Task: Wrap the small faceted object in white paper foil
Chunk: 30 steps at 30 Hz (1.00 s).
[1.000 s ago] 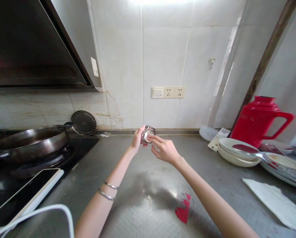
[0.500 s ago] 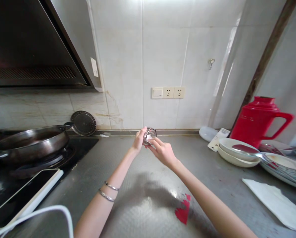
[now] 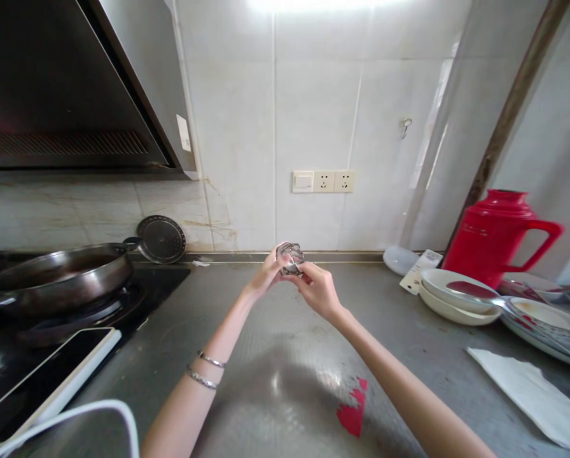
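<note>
A small round object, see-through or shiny with dark and silvery edges, is up in front of me above the counter. Its exact kind is too small to make out. My left hand is closed around its left side, with the thumb over the front. From the right, the fingertips of my right hand pinch its lower right rim. Two silver bracelets circle my left forearm. Below, between my arms, a torn red patch lies on the grey metal counter.
On the left are a steel pan on the black stove, a tablet-like device and a white cable. To the right stand a red thermos jug, stacked bowls and a white napkin. A range hood overhangs the stove.
The round object has turned a little between my hands. My right fingertips have shifted from its front to its right rim, and my left thumb now lies across it.
</note>
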Available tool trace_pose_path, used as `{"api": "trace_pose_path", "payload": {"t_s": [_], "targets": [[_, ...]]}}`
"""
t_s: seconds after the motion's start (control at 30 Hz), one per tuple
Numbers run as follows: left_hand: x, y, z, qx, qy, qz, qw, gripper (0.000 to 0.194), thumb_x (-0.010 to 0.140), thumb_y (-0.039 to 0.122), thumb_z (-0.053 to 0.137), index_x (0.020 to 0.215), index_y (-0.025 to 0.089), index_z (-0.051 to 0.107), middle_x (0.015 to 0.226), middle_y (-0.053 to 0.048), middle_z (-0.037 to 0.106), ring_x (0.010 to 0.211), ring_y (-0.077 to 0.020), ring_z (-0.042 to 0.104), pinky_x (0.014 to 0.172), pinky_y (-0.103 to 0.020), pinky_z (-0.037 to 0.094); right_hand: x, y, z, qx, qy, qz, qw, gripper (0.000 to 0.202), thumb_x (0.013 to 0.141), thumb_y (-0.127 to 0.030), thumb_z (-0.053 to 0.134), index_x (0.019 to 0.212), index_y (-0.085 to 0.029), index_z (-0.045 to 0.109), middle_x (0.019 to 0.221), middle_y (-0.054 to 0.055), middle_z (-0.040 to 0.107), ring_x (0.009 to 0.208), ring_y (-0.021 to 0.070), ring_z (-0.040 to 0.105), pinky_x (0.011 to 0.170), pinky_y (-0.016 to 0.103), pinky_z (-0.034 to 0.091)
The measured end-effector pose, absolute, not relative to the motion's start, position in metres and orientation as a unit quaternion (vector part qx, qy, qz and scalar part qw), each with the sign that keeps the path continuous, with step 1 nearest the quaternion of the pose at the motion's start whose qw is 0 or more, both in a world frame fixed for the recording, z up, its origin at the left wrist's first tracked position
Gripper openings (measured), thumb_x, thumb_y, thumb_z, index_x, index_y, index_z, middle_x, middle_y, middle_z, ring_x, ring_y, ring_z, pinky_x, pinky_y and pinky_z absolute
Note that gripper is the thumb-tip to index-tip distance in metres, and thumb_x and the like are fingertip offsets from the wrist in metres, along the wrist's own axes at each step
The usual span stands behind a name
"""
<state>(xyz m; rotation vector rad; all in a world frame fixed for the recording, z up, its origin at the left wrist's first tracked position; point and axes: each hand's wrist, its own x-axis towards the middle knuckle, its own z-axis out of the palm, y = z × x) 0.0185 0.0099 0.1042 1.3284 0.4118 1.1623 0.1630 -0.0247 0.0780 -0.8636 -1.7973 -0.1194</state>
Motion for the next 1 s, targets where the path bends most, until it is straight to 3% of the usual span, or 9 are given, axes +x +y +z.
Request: {"api": "trace_pose_path", "payload": {"t_s": [0.13,0.2,0.27,0.43,0.6,0.77,0.87,0.93,1.0], "targets": [[0.027,0.010,0.100,0.592,0.193,0.542,0.564,0.058,0.069,0.046,0.071,0.117,0.017,0.053,0.094,-0.005,0.066,0.075,-0.0149,0.063,0.062,-0.022,0.048,0.159,-0.033,0.086,-0.377,-0.743,0.018,0.553,0.019,0.085,-0.031,0.056,0.072,-0.019,0.058,0.058,-0.001,0.056,0.049,0.0104,0.050,0.051,0.021,0.039],[0.029,0.011,0.099,0.574,0.219,0.561,0.555,0.050,0.073,0.052,0.064,0.105,0.014,0.059,0.082,-0.004,0.066,0.063,-0.0121,0.059,0.051,-0.020,0.045,0.161,-0.036,0.089,-0.360,-0.781,0.009,0.510,0.010,0.082,-0.023,0.055,0.087,-0.017,0.061,0.073,0.001,0.063,0.051,0.0099,0.053,0.053,0.021,0.042],[0.029,0.013,0.099,0.548,0.237,0.570,0.564,0.049,0.075,0.056,0.057,0.098,0.013,0.060,0.072,-0.003,0.064,0.050,-0.0095,0.053,0.040,-0.018,0.037,0.167,-0.037,0.092,-0.354,-0.823,-0.025,0.444,0.029,0.076,-0.015,0.053,0.104,-0.018,0.058,0.094,0.005,0.066,0.054,0.0097,0.057,0.057,0.022,0.045],[0.023,0.013,0.103,0.537,0.258,0.504,0.625,0.054,0.076,0.063,0.044,0.092,0.014,0.061,0.053,0.002,0.054,0.034,-0.0078,0.040,0.030,-0.018,0.027,0.189,-0.029,0.098,-0.362,-0.857,-0.205,0.303,0.046,0.076,-0.006,0.046,0.118,-0.022,0.056,0.125,0.004,0.061,0.088,0.0184,0.063,0.069,0.026,0.049],[0.017,0.012,0.107,0.578,0.292,0.445,0.619,0.055,0.075,0.065,0.044,0.077,0.013,0.061,0.050,0.001,0.052,0.034,-0.0081,0.040,0.030,-0.020,0.030,0.198,-0.023,0.100,-0.362,-0.848,-0.269,0.279,0.049,0.079,-0.007,0.045,0.124,-0.024,0.056,0.130,0.001,0.059,0.105,0.0240,0.058,0.081,0.034,0.049],[0.018,0.018,0.102,0.586,0.300,0.522,0.542,0.052,0.075,0.061,0.049,0.086,0.013,0.063,0.055,0.002,0.054,0.037,-0.0078,0.043,0.030,-0.019,0.031,0.175,-0.032,0.092,-0.406,-0.835,-0.084,0.361,0.047,0.073,-0.008,0.048,0.115,-0.024,0.062,0.120,0.004,0.065,0.078,0.0172,0.067,0.068,0.028,0.051],[0.021,0.023,0.095,0.591,0.305,0.561,0.494,0.048,0.075,0.059,0.051,0.081,0.013,0.061,0.058,0.000,0.057,0.039,-0.0079,0.044,0.031,-0.018,0.031,0.157,-0.040,0.091,-0.402,-0.802,0.138,0.420,0.046,0.068,-0.009,0.048,0.110,-0.018,0.063,0.078,0.003,0.072,0.052,0.0133,0.061,0.056,0.025,0.050],[0.022,0.025,0.092,0.592,0.298,0.581,0.472,0.047,0.075,0.060,0.050,0.074,0.014,0.059,0.056,0.000,0.055,0.039,-0.0078,0.043,0.031,-0.018,0.031,0.149,-0.044,0.093,-0.358,-0.761,0.286,0.459,0.049,0.068,-0.011,0.045,0.114,-0.017,0.060,0.068,-0.001,0.068,0.050,0.0131,0.061,0.053,0.024,0.051],[0.021,0.025,0.092,0.597,0.288,0.594,0.455,0.048,0.075,0.061,0.049,0.070,0.014,0.057,0.052,0.001,0.053,0.037,-0.0075,0.041,0.031,-0.019,0.031,0.145,-0.047,0.094,-0.315,-0.731,0.360,0.487,0.053,0.068,-0.011,0.043,0.119,-0.018,0.056,0.068,-0.002,0.067,0.052,0.0134,0.062,0.053,0.025,0.051]]}}
